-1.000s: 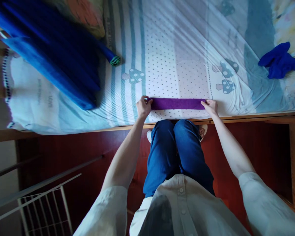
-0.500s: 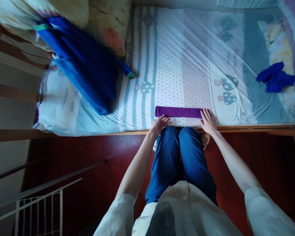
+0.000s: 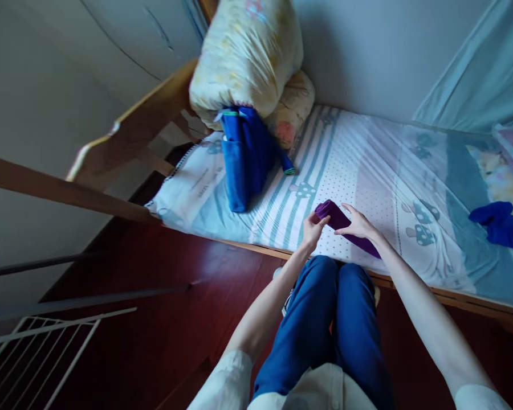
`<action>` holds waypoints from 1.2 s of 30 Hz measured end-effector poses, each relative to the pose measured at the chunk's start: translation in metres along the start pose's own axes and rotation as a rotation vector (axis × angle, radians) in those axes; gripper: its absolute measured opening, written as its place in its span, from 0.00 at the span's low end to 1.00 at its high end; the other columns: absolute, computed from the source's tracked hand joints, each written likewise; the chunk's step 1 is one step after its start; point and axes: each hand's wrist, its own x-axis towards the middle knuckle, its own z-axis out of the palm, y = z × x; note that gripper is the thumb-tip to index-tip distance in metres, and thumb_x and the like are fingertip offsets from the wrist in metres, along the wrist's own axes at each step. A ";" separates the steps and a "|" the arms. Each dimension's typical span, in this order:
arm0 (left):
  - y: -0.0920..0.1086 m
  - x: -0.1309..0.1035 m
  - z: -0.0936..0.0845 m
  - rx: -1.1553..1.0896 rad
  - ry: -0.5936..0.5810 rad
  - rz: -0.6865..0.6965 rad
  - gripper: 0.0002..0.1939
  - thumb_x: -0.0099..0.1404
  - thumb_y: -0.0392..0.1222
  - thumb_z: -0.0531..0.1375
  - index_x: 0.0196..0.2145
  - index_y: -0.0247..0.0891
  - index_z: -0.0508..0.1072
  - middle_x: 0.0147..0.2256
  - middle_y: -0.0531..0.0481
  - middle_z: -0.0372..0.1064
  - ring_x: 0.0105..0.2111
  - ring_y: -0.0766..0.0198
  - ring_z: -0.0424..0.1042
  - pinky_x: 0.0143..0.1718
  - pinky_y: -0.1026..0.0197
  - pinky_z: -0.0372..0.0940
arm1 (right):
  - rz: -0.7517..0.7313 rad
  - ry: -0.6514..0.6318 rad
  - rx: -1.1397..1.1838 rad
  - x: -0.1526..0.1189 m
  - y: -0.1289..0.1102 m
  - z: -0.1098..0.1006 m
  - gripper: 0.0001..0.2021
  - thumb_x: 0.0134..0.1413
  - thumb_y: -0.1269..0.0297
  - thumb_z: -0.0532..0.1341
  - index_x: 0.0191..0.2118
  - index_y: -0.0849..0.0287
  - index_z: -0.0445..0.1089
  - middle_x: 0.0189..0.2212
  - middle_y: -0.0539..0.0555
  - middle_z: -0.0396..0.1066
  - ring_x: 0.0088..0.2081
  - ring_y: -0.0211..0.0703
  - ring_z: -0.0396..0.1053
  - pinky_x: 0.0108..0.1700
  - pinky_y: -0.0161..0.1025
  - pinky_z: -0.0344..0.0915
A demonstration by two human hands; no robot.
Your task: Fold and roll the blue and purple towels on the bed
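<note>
A purple cloth (image 3: 344,219), folded into a long narrow strip with a rolled-looking left end, slants over the bed near its front edge. My left hand (image 3: 313,230) pinches the left end, which is tilted up off the sheet. Over the middle of the strip is my right hand (image 3: 359,225), thumb and fingers spread apart around the cloth; whether they press on it is unclear. The strip's right end runs under my right wrist and lies low near the mattress edge.
Blue cloths with green edging (image 3: 248,165) lean against a yellow bundle (image 3: 243,62) at the bed's left. A crumpled blue cloth (image 3: 500,223) lies at the right. The patterned sheet (image 3: 337,162) covers the bed. A white rack (image 3: 47,353) stands on the floor at lower left.
My view has turned up and left. The purple strip has gone from lying flat to having its left end raised in my left hand. My right hand has moved inward from the right end.
</note>
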 end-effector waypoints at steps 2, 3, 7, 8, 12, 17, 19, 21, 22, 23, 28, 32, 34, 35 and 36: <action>0.022 0.001 0.004 0.054 -0.101 0.103 0.20 0.53 0.46 0.74 0.41 0.37 0.78 0.42 0.44 0.80 0.49 0.49 0.77 0.56 0.46 0.69 | -0.031 -0.014 0.058 0.019 -0.028 0.001 0.45 0.32 0.62 0.78 0.62 0.58 0.69 0.55 0.60 0.76 0.55 0.55 0.74 0.57 0.48 0.71; 0.033 0.003 0.005 0.087 -0.144 0.147 0.19 0.54 0.46 0.73 0.41 0.37 0.78 0.43 0.44 0.80 0.49 0.49 0.77 0.57 0.46 0.69 | -0.035 -0.015 0.080 0.026 -0.039 0.001 0.39 0.31 0.63 0.77 0.57 0.59 0.73 0.48 0.57 0.80 0.49 0.54 0.77 0.51 0.46 0.74; 0.075 0.012 0.000 0.233 -0.266 0.275 0.16 0.58 0.48 0.71 0.41 0.38 0.78 0.43 0.45 0.80 0.48 0.49 0.78 0.56 0.45 0.71 | -0.039 0.029 0.150 0.044 -0.072 0.000 0.19 0.31 0.64 0.75 0.36 0.62 0.78 0.31 0.52 0.80 0.35 0.50 0.78 0.34 0.38 0.73; 0.084 0.015 -0.003 0.261 -0.288 0.302 0.16 0.59 0.49 0.71 0.41 0.38 0.78 0.42 0.45 0.80 0.48 0.49 0.78 0.56 0.45 0.71 | -0.046 0.051 0.163 0.047 -0.078 0.000 0.18 0.31 0.63 0.75 0.34 0.62 0.78 0.30 0.52 0.80 0.34 0.49 0.78 0.32 0.38 0.73; 0.118 0.031 -0.018 0.247 -0.339 0.373 0.21 0.59 0.51 0.71 0.46 0.39 0.77 0.47 0.43 0.78 0.52 0.49 0.76 0.59 0.45 0.69 | -0.062 0.178 0.204 0.059 -0.107 0.007 0.18 0.32 0.60 0.75 0.34 0.62 0.78 0.31 0.53 0.80 0.34 0.50 0.78 0.33 0.39 0.74; 0.132 0.049 -0.059 0.184 -0.279 0.361 0.34 0.54 0.53 0.75 0.54 0.44 0.70 0.57 0.40 0.72 0.61 0.49 0.69 0.63 0.45 0.63 | -0.091 0.338 0.278 0.092 -0.150 0.030 0.21 0.36 0.54 0.74 0.37 0.61 0.76 0.34 0.56 0.81 0.38 0.52 0.79 0.40 0.44 0.76; 0.126 0.056 -0.081 0.248 -0.279 0.323 0.37 0.49 0.51 0.77 0.53 0.43 0.70 0.56 0.39 0.72 0.60 0.49 0.69 0.63 0.45 0.62 | -0.137 0.412 0.311 0.111 -0.166 0.042 0.24 0.38 0.53 0.74 0.41 0.61 0.75 0.38 0.58 0.81 0.41 0.52 0.79 0.44 0.46 0.76; 0.117 0.065 -0.101 0.354 -0.243 0.296 0.39 0.44 0.47 0.78 0.52 0.41 0.70 0.53 0.40 0.74 0.57 0.49 0.72 0.63 0.47 0.62 | -0.194 0.475 0.340 0.133 -0.183 0.055 0.28 0.40 0.52 0.73 0.47 0.61 0.73 0.42 0.60 0.80 0.44 0.52 0.78 0.48 0.47 0.75; 0.113 0.070 -0.108 0.412 -0.204 0.286 0.39 0.43 0.45 0.78 0.51 0.40 0.70 0.51 0.41 0.74 0.56 0.50 0.73 0.61 0.48 0.63 | -0.223 0.496 0.352 0.144 -0.191 0.062 0.29 0.42 0.51 0.73 0.49 0.61 0.71 0.43 0.61 0.80 0.46 0.52 0.78 0.50 0.47 0.75; 0.110 0.076 -0.114 0.466 -0.151 0.277 0.39 0.42 0.44 0.78 0.51 0.40 0.70 0.49 0.42 0.75 0.54 0.50 0.73 0.59 0.49 0.65 | -0.249 0.509 0.363 0.155 -0.200 0.068 0.30 0.43 0.50 0.73 0.50 0.61 0.70 0.44 0.61 0.80 0.47 0.52 0.78 0.52 0.48 0.74; 0.113 0.110 -0.125 0.603 0.177 0.262 0.34 0.45 0.42 0.76 0.49 0.42 0.69 0.44 0.47 0.76 0.49 0.49 0.74 0.49 0.53 0.70 | -0.317 0.486 0.416 0.202 -0.238 0.088 0.29 0.45 0.48 0.73 0.48 0.60 0.69 0.43 0.59 0.78 0.51 0.54 0.76 0.56 0.50 0.72; 0.121 0.139 -0.129 0.581 0.252 0.251 0.37 0.48 0.41 0.75 0.54 0.42 0.67 0.46 0.45 0.77 0.51 0.46 0.74 0.50 0.52 0.70 | -0.361 0.429 0.429 0.231 -0.252 0.096 0.27 0.47 0.48 0.72 0.47 0.60 0.68 0.43 0.58 0.77 0.55 0.55 0.73 0.60 0.51 0.70; 0.121 0.150 -0.132 0.568 0.248 0.237 0.40 0.48 0.41 0.75 0.57 0.42 0.66 0.48 0.45 0.77 0.53 0.45 0.73 0.51 0.51 0.69 | -0.360 0.436 0.423 0.244 -0.250 0.100 0.28 0.47 0.48 0.72 0.48 0.60 0.67 0.44 0.58 0.76 0.56 0.55 0.72 0.61 0.52 0.68; 0.119 0.155 -0.134 0.565 0.245 0.230 0.41 0.48 0.41 0.75 0.57 0.42 0.66 0.48 0.45 0.77 0.54 0.44 0.73 0.51 0.51 0.69 | -0.348 0.443 0.416 0.249 -0.247 0.102 0.29 0.47 0.48 0.72 0.49 0.60 0.67 0.44 0.58 0.76 0.57 0.56 0.72 0.61 0.53 0.68; 0.117 0.159 -0.135 0.565 0.245 0.225 0.41 0.47 0.40 0.76 0.58 0.42 0.66 0.48 0.44 0.77 0.54 0.43 0.73 0.52 0.50 0.69 | -0.332 0.448 0.409 0.253 -0.243 0.105 0.29 0.47 0.48 0.72 0.49 0.60 0.67 0.45 0.58 0.76 0.57 0.56 0.72 0.61 0.53 0.68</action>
